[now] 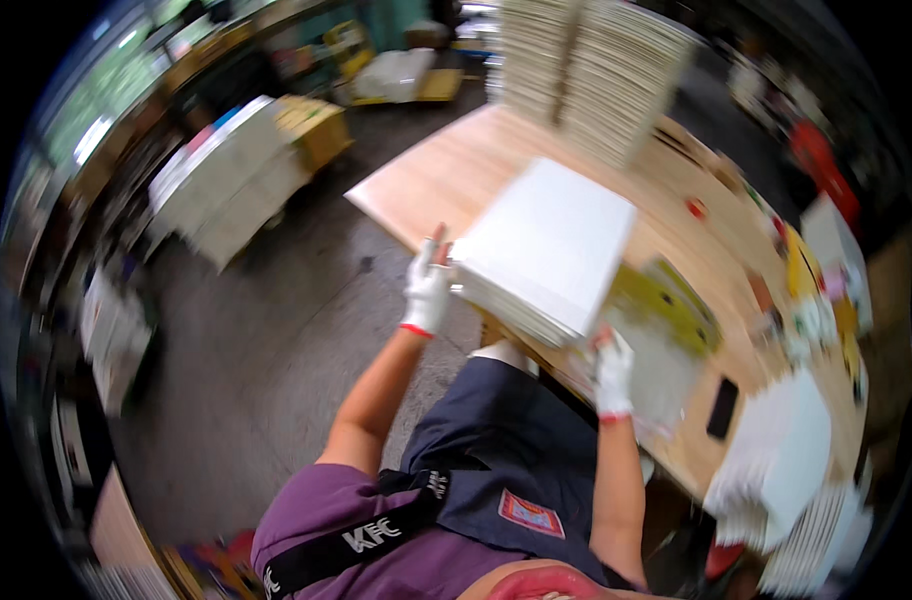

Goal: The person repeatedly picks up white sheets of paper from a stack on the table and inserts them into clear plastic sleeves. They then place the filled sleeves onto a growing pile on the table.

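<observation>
A thick stack of white sheets or boards (551,245) lies at the near edge of the wooden table. My left hand (428,290), in a white glove with bare fingertips and a red cuff, is at the stack's left side with its fingers stretched upward. They appear to touch the stack's edge. By the near right corner is my right hand (613,372), gloved the same way. Its fingers look bent and are blurred, so I cannot tell whether they grip the stack. Beside it lies a clear sheet with a yellow-green patterned piece (666,305).
Tall stacks of cream boards (616,80) stand at the table's (426,180) far side. A black phone (722,408) lies at the right, near white fanned stacks (776,450). A small red roll (696,208) sits farther back. White bundles (236,170) stand across the grey floor (276,340).
</observation>
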Action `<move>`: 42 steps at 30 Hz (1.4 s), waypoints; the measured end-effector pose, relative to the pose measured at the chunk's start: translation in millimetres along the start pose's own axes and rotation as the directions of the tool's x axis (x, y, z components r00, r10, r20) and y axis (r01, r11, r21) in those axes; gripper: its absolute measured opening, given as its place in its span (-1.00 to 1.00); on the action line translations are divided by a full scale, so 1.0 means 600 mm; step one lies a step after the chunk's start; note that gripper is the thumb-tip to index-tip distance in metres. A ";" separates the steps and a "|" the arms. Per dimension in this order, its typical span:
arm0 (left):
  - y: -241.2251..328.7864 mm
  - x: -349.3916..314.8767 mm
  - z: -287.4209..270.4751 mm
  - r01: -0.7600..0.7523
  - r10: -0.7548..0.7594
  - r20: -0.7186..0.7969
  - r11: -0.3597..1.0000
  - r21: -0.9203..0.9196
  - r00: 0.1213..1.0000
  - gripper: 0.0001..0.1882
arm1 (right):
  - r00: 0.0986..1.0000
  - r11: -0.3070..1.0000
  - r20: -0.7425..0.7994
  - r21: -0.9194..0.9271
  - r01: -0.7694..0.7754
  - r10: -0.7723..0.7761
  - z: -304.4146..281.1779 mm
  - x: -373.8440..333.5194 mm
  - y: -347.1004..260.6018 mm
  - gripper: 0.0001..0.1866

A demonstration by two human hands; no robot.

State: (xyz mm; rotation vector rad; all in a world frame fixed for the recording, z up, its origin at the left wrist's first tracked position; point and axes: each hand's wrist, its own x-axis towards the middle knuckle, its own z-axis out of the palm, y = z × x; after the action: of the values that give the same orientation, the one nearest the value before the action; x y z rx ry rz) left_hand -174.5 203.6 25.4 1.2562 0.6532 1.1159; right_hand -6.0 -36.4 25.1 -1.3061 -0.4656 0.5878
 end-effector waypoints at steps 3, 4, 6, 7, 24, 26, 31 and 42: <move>-0.134 -0.026 -0.056 -0.118 0.177 -0.311 0.973 0.199 0.934 -0.45 | 0.978 0.957 0.178 -0.286 -0.057 0.112 -0.047 -0.057 0.023 -0.71; -0.192 -0.056 -0.065 -0.128 0.187 -0.386 0.976 0.175 0.903 -0.46 | 0.925 0.901 0.322 -0.431 -0.048 0.203 -0.055 -0.089 0.021 -0.71; -0.238 -0.155 -0.086 0.069 -0.016 -0.094 0.807 0.587 0.995 -0.44 | 0.769 0.828 0.534 -0.561 0.012 0.352 -0.079 -0.151 0.068 -0.74; -0.197 -0.177 -0.075 0.182 -0.493 0.123 0.524 0.832 0.861 -0.34 | 0.685 0.716 0.468 -0.689 -0.113 0.558 -0.068 -0.180 0.080 -0.78; -0.180 -0.286 -0.086 -0.030 -0.294 0.142 0.355 0.934 0.945 -0.31 | 0.658 0.736 0.457 -0.638 -0.226 0.598 -0.078 -0.228 0.322 -0.72; -0.186 -0.283 -0.082 -0.049 -0.277 0.158 0.362 0.931 0.948 -0.33 | 0.648 0.719 0.439 -0.647 -0.252 0.622 -0.077 -0.223 0.320 -0.72; -0.177 -0.289 -0.085 -0.030 -0.283 0.141 0.364 0.931 0.949 -0.34 | 0.612 0.692 0.433 -0.665 -0.279 0.662 -0.075 -0.218 0.318 -0.72; -0.166 -0.301 -0.079 -0.050 -0.266 0.156 0.364 0.930 0.951 -0.33 | 0.573 0.675 0.429 -0.661 -0.327 0.698 -0.087 -0.232 0.314 -0.71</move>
State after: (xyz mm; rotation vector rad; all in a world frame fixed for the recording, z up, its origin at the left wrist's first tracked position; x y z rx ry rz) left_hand -253.5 64.4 -113.4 2.2673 1.2161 0.3163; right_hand -106.6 -135.6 -169.1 -1.7652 -0.8598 1.5818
